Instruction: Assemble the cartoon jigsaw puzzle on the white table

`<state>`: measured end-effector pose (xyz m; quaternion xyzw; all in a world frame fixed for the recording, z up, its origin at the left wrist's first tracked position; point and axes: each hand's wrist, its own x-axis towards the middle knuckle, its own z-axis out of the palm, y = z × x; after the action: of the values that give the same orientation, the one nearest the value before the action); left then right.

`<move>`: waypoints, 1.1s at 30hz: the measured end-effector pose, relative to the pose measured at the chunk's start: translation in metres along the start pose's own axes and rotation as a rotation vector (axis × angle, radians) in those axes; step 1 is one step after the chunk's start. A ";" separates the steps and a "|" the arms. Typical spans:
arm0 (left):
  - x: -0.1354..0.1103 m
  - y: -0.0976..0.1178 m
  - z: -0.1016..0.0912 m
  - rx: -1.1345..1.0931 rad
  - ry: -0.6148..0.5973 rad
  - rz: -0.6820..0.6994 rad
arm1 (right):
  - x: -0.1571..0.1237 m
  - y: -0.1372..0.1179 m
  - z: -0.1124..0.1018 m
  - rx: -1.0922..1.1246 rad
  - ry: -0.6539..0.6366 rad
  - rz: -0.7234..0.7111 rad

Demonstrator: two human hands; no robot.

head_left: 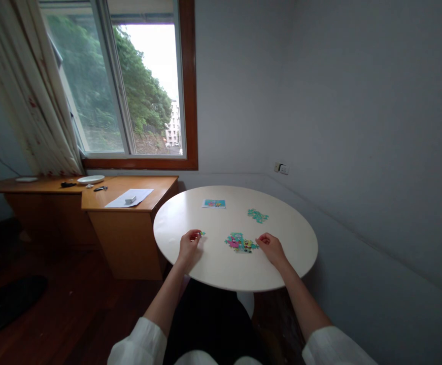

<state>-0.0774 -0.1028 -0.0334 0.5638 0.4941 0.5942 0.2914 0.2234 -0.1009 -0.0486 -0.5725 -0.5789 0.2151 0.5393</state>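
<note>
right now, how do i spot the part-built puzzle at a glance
On the white round table, look between the left hand and the right hand. The part-built puzzle lies there: its jagged outline sets it apart from the rectangular card, its pink and yellow patches from the green pieces.

On my left I see a pale curtain (34,91) beside a window (115,76) (leafy trees (140,86) outside); ahead, a wall (236,91) socket (283,169).
</note>
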 end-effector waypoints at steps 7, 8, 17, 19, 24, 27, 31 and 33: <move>0.001 -0.001 0.000 -0.002 -0.003 0.007 | 0.000 -0.003 -0.001 -0.003 -0.016 0.008; 0.001 0.000 0.000 -0.005 -0.003 0.005 | 0.000 -0.003 -0.001 -0.002 -0.019 0.009; 0.001 -0.002 0.000 -0.023 0.014 -0.003 | 0.000 -0.003 -0.001 -0.004 -0.016 0.002; 0.001 -0.004 0.000 -0.043 0.019 -0.010 | -0.001 -0.004 -0.001 -0.021 -0.011 0.001; 0.001 -0.006 0.001 -0.087 0.033 -0.021 | -0.001 -0.007 -0.001 -0.024 -0.008 0.010; 0.001 -0.006 0.000 -0.094 0.034 -0.029 | -0.002 -0.008 -0.001 -0.019 -0.006 0.012; 0.001 -0.005 0.000 -0.097 0.041 -0.036 | -0.002 -0.010 -0.001 -0.012 -0.013 0.015; 0.001 -0.004 0.000 -0.097 0.045 -0.040 | -0.003 -0.011 -0.002 -0.010 -0.014 0.017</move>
<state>-0.0790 -0.1003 -0.0368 0.5255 0.4824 0.6240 0.3190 0.2194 -0.1066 -0.0396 -0.5785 -0.5791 0.2207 0.5304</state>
